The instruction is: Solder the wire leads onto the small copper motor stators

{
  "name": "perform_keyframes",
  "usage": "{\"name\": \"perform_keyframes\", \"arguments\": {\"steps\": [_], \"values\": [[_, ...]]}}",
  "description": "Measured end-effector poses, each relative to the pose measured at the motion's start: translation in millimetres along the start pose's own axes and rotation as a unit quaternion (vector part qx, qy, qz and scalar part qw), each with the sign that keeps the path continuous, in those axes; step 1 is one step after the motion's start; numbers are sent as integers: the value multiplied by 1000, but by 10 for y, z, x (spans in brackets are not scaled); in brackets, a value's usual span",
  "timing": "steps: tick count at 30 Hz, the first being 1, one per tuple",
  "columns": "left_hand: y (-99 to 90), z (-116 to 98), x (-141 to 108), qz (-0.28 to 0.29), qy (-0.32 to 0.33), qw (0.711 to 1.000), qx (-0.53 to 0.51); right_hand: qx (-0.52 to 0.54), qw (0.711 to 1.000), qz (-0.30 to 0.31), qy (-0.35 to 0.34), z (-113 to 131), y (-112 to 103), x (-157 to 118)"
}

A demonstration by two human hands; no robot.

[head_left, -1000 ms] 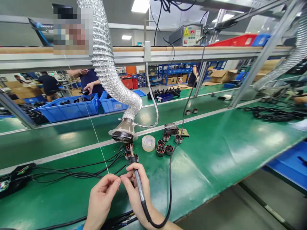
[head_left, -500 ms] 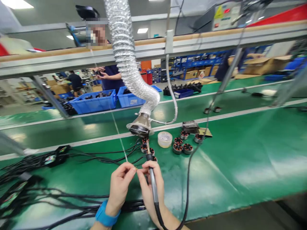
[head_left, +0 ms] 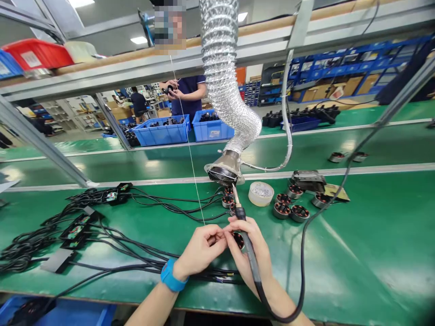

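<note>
My right hand (head_left: 253,246) is closed around a soldering iron (head_left: 247,240), its tip pointing up and away beneath the fume extractor hood (head_left: 224,170). My left hand (head_left: 203,249), with a blue band at the wrist, is pinched closed. A thin solder wire (head_left: 192,158) hangs from above and runs down into it. The fingertips of both hands meet; anything small between them is hidden. Just beyond the hands stand several small round motors (head_left: 227,201) with copper windings, one partly covered by my right fingers. Black cables (head_left: 163,258) pass under my left hand.
A round white tub (head_left: 261,194) stands right of the hood, beside more motors (head_left: 282,210) and a metal stand (head_left: 308,181). Cables with open black housings (head_left: 75,231) lie at left. The iron's cord (head_left: 302,253) loops at right. Blue bins (head_left: 163,131) and a co-worker (head_left: 186,95) are beyond.
The view has swung left, so the bench appears shifted right. My fingertips have come together, and the small gold-coloured piece seen between them is hidden now. The iron stays in my right hand.
</note>
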State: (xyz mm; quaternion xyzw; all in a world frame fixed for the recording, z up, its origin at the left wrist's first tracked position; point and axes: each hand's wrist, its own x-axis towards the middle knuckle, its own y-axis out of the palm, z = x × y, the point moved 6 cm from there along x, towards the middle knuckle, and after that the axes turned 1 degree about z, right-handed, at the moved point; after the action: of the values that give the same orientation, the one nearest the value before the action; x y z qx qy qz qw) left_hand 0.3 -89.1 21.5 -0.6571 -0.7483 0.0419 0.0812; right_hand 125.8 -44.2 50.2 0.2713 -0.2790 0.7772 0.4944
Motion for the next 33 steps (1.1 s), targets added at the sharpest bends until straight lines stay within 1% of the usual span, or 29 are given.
{"name": "perform_keyframes", "arguments": {"steps": [2,4,8,10,13,17,19,20,22,24,27,29,31,33], "values": [[-31,-53,-6,10,11,998,66,3,1000,16,11,-40,-34,-27],[-50,-80,-12,29,9,995,98,7,999,44,14,-69,-67,-57],[-15,11,-28,88,-53,994,43,-10,994,110,12,-62,-117,-111],[3,75,-33,98,-78,992,10,-27,992,123,7,-38,-131,-132],[9,134,-22,88,-93,992,-23,-48,991,123,-11,-25,-118,-170],[2,142,18,46,-85,994,-47,-72,988,133,-39,-86,-46,-230],[-15,134,46,16,-71,997,-39,-83,988,122,-48,-113,-45,-233],[-27,134,60,0,-65,997,-31,-88,989,106,-47,-123,-65,-224],[-52,148,88,-26,-61,998,-15,-90,993,64,-31,-138,-140,-198],[-73,173,115,-41,-63,997,-3,-77,997,12,7,-170,-249,-182],[-86,205,153,-46,-65,997,1,-31,995,-37,91,-266,-387,-214],[-86,216,173,-45,-65,997,-1,6,991,-57,123,-316,-448,-256],[-78,221,187,-42,-66,997,-1,30,990,-68,118,-322,-485,-288],[-70,226,197,-37,-67,997,-1,29,992,-72,104,-312,-507,-311]]}}
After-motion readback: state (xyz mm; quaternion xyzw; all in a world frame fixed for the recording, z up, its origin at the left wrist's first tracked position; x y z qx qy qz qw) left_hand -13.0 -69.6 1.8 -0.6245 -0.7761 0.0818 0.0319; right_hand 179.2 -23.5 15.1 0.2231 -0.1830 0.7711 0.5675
